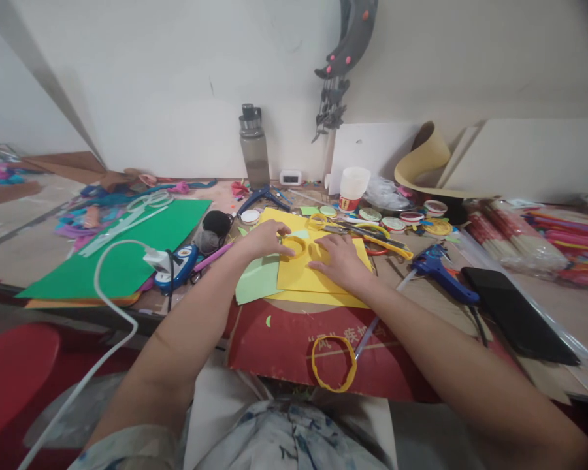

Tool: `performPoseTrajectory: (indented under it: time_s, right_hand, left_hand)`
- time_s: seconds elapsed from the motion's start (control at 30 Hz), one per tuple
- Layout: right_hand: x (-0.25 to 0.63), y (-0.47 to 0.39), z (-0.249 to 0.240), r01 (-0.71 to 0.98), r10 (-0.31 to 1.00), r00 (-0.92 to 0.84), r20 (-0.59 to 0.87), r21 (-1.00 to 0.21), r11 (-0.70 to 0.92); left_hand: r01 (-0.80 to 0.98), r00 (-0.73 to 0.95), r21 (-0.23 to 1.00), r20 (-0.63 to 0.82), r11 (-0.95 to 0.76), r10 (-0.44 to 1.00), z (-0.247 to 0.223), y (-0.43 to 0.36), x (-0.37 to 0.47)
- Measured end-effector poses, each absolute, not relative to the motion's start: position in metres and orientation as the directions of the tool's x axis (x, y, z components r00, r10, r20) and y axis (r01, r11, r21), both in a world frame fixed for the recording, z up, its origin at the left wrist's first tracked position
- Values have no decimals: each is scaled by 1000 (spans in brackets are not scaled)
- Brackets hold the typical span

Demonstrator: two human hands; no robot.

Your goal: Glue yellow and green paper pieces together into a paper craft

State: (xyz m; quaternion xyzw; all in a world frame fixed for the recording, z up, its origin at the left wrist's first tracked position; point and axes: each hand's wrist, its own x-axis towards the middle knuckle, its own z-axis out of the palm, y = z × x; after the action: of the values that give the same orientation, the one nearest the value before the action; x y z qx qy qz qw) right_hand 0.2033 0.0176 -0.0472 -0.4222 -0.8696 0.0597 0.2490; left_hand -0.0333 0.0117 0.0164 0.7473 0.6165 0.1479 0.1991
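My left hand is over the yellow sheets, its thumb and fingers apart around the left side of a small yellow ring. Whether it touches the ring is hard to tell. To the right, my right hand rests with spread fingers on the yellow paper, holding nothing. A light green sheet sticks out at the lower left of the yellow sheets. Below them, on the red board, lies a larger yellow ring near the front edge.
Scissors and tape rolls lie behind my right hand. A blue glue gun and black phone are at right. Green card, a white cable and a blue plug device are at left. A bottle stands behind.
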Motion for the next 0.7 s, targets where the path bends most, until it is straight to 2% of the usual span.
performPoseTrajectory:
  time_s: [0.13, 0.27, 0.43, 0.7]
  right_hand:
    - [204, 18, -47, 702, 764, -520, 381, -319, 637]
    - [204, 18, -47, 701, 767, -523, 371, -325, 635]
    - [204, 18, -47, 701, 767, -524, 371, -323, 635]
    - [204, 17, -47, 704, 762, -536, 363, -307, 641]
  left_hand:
    - [885, 233, 425, -54, -189, 971, 20, 7, -27]
    - [874, 235, 444, -27, -199, 972, 21, 5, -24]
    - [831, 318, 474, 25, -291, 948, 18, 8, -25]
    - [824, 398, 434, 15, -364, 917, 11, 12, -29]
